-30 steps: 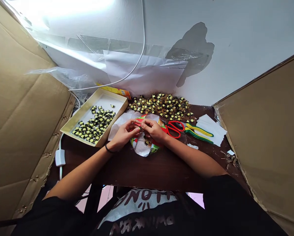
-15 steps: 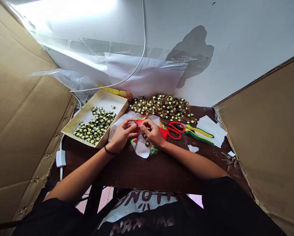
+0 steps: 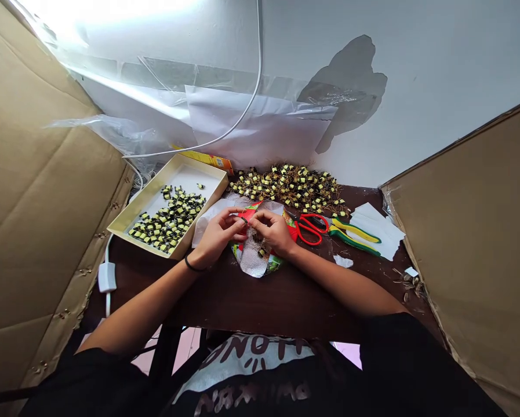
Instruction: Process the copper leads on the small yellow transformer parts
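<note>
My left hand (image 3: 220,233) is closed in a pinch on a small coil (image 3: 244,220), dark and only partly visible between the fingertips. From the other side, my right hand (image 3: 272,231) pinches at the same spot with thumb and forefinger; whether it grips the coil or one of its thin wires is too small to make out. Under both hands lies a flattened red, green and silver wrapper (image 3: 253,266). Another yellow-and-black coil (image 3: 262,252) rests on it beside my right hand.
A shallow cardboard tray (image 3: 216,194) of coils stands at left. Behind the hands is a heap of coils with copper-coloured wires (image 3: 292,188). Red-handled scissors (image 3: 312,237), green-and-yellow-handled pliers (image 3: 355,234) and white paper (image 3: 384,234) lie at right. Cardboard walls (image 3: 472,231) flank the table.
The fingertips of my right hand have moved slightly and now meet the left fingers more closely at the coil. The whole view has shifted a little; the other things lie as before.
</note>
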Tool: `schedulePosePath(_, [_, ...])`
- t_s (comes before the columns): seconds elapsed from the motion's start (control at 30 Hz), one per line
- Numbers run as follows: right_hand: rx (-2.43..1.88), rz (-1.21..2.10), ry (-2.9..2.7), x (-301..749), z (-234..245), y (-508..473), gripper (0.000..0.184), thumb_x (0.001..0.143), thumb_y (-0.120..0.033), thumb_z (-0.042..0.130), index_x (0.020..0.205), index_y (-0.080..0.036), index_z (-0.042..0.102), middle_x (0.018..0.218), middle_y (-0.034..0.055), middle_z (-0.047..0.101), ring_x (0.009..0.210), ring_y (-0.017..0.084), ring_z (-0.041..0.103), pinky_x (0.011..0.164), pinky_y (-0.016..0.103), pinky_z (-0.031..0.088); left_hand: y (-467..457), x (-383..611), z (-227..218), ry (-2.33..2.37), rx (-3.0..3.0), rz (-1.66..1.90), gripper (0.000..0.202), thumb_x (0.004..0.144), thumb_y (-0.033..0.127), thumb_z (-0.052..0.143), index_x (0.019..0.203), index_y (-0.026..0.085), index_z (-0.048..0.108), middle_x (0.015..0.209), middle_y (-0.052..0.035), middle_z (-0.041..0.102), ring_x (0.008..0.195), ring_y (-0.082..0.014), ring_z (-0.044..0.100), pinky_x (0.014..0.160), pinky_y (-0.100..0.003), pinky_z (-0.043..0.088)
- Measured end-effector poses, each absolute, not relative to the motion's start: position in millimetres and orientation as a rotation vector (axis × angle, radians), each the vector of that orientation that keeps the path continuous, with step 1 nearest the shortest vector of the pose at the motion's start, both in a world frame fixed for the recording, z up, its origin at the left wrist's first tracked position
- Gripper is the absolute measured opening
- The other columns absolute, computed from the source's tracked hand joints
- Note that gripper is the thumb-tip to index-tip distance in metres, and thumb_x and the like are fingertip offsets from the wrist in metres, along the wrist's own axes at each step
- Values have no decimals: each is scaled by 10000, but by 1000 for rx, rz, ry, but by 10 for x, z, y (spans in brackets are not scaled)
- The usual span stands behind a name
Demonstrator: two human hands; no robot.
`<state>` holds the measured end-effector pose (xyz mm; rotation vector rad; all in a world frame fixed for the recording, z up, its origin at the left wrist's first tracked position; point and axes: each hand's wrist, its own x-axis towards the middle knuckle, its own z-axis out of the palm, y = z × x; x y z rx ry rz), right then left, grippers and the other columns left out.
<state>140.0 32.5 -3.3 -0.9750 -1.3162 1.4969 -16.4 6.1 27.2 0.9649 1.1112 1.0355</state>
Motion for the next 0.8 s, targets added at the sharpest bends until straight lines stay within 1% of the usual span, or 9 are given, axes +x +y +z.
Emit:
schedulePosePath(0.07, [-991, 1525, -1275, 1397, -35, 321, 316, 686, -477, 695, 700, -177, 598, 582, -37, 536, 450, 73, 415, 432, 227, 338, 59, -162, 263, 1117, 978, 1047, 478, 680, 380, 772, 1061, 166, 579, 757, 12, 622, 709, -127, 627, 618, -229, 575])
schedulePosePath(0.13, [-1016, 1502, -1239, 1390, -36, 312, 306, 677, -467, 698, 688, -176, 604, 560, -39, 532, 450, 76, 417, 435, 229, 339, 57, -158, 255, 1132, 977, 1068, 466, 689, 375, 762, 1067, 174, 576, 748, 17, 617, 697, -128, 632, 606, -224, 572])
schedulePosePath(0.3, [-1041, 1324, -1263, 1371, -35, 279, 242, 688, -406, 686, 679, -169, 638, 611, -8, 603, 561, 108, 520, 553, 247, 429, 58, -149, 248, 1168, 997, 1088, 450, 705, 379, 740, 1070, 175, 572, 752, 11, 632, 691, -133, 645, 589, -222, 569])
schedulePosePath(0.4, [-1017, 1297, -1290, 1366, -43, 273, 221, 699, -388, 685, 711, -169, 660, 669, 8, 648, 618, 122, 561, 609, 256, 461, 61, -152, 247, 1168, 999, 1087, 450, 705, 377, 740, 1073, 176, 576, 743, 14, 636, 676, -127, 642, 587, -216, 566])
schedulePosePath(0.5, [-982, 1311, -1302, 1367, -59, 284, 209, 710, -377, 684, 740, -171, 668, 704, 12, 662, 651, 128, 577, 644, 261, 472, 63, -155, 246, 1157, 991, 1090, 451, 699, 370, 747, 1071, 176, 582, 733, 17, 637, 650, -111, 629, 585, -201, 558])
schedulePosePath(0.8, [-983, 1267, -1380, 1393, -23, 295, 215, 737, -386, 638, 704, -174, 625, 660, 0, 605, 616, 118, 519, 594, 250, 432, 54, -134, 267, 1137, 993, 1080, 477, 675, 372, 770, 1057, 172, 567, 695, 40, 608, 584, -83, 595, 576, -200, 542])
